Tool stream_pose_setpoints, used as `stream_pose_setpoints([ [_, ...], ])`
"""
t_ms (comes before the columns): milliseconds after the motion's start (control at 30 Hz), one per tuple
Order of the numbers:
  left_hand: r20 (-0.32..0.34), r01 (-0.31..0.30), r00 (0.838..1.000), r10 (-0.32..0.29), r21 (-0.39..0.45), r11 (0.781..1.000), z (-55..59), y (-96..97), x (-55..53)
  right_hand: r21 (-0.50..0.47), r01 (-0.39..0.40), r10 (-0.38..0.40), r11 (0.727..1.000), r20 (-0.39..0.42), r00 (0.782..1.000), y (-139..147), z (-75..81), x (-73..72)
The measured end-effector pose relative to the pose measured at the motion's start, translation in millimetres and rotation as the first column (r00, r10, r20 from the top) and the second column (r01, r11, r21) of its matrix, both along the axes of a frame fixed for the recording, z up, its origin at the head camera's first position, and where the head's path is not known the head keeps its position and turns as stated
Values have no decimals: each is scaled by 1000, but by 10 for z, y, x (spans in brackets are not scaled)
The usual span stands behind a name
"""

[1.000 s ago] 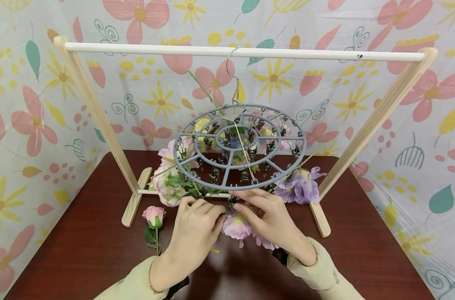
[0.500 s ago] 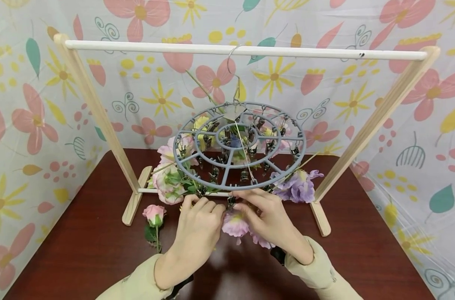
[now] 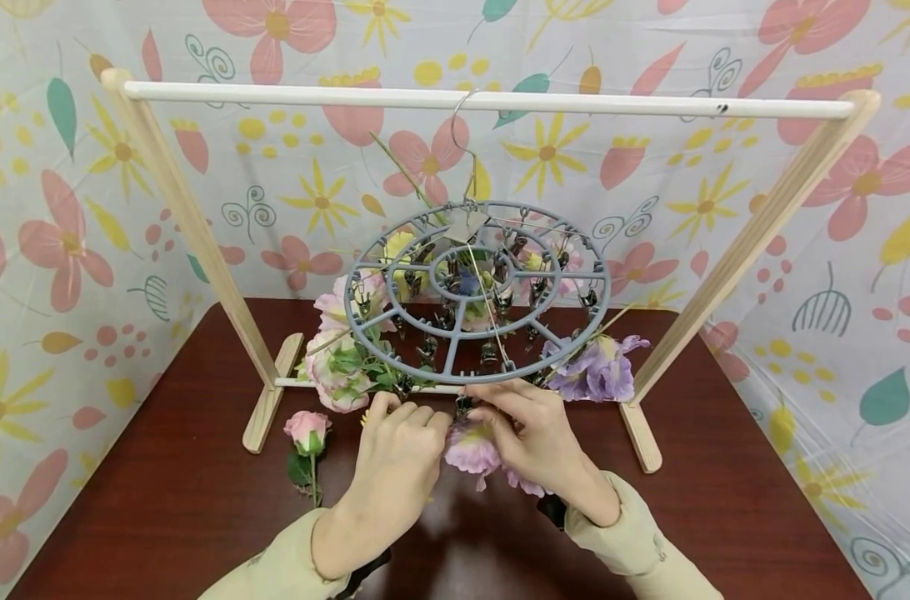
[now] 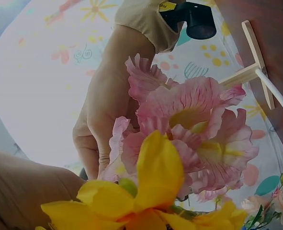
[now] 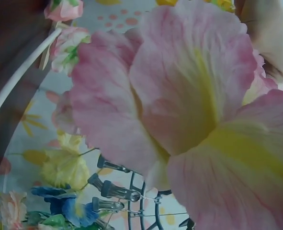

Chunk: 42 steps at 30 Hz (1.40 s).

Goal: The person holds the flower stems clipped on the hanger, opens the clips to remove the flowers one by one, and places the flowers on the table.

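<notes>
A grey oval clip hanger hangs in front of me with several artificial flowers on its metal clips. At its front edge, my right hand pinches a clip between thumb and fingers. My left hand is beside it, fingers curled, pinching the pink flower's stem at the clip; its fingertips are partly hidden. Below the clip the pink ruffled flower hangs, its petals filling the right wrist view. A yellow flower lies close to the left wrist camera, mostly covered by my left hand in the head view.
The hanger's hook sits on the white rail of a wooden stand. A pink rose lies on the dark red table, left of my hands. Purple petals hang at the right, pink-white blooms at the left.
Both hands stay at the same clip with the pink flower. My left wrist has shifted slightly to the right, and the right wrist slightly to the left.
</notes>
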<state>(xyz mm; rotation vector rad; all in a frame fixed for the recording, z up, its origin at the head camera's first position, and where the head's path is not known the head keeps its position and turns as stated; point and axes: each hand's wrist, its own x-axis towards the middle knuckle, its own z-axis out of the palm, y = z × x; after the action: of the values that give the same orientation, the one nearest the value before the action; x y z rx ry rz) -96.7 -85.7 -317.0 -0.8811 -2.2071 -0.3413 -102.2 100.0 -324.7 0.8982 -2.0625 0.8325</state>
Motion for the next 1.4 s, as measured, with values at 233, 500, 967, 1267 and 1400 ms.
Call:
stream_pose_setpoints([
  [233, -9, -6, 1000, 6, 17, 1000, -7, -3, -1, -26, -2, 2, 1000, -3, 1000, -6, -17, -6],
  [500, -4, 7, 1000, -7, 34, 999, -24, -13, -4, -80, -12, 10, 997, -16, 1000, -9, -30, -26],
  [967, -2, 17, 1000, -17, 66, 998, -69, -28, -4, -169, -12, 4, 986, -47, 999, -42, -62, -26],
  [1267, 17, 44, 999, -47, 113, 993, -132, -63, -27, -182, 34, -39, 983, -25, 999, -12, -58, -2],
  [1400, 12, 56, 998, -59, 136, 989, -163, -91, -45, -191, 95, -109, 977, -62, 992, 13, -65, -7],
])
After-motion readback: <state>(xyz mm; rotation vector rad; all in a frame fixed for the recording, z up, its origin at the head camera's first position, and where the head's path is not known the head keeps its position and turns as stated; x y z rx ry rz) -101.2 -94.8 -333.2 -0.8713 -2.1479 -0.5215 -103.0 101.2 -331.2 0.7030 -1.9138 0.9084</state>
